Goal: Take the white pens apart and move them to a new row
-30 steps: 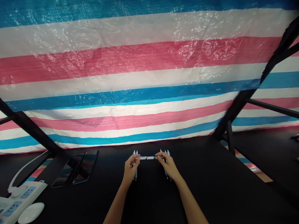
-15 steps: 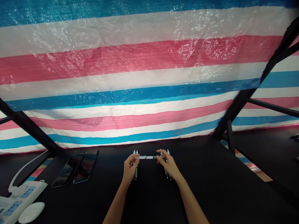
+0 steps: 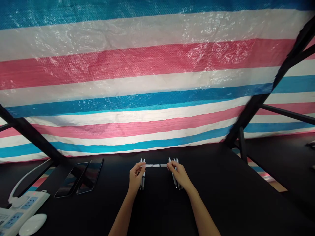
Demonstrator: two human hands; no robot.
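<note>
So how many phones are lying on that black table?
2. One smartphone lies on the black table; the second smartphone lies beside it, nearer the person's left hand. Neither is being held.

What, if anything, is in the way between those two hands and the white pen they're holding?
Nothing visible: the left hand and right hand already pinch the white pen at its ends. A left group of pens lies below the left hand, and a right group of pens below the right, neither between hand and pen.
</note>
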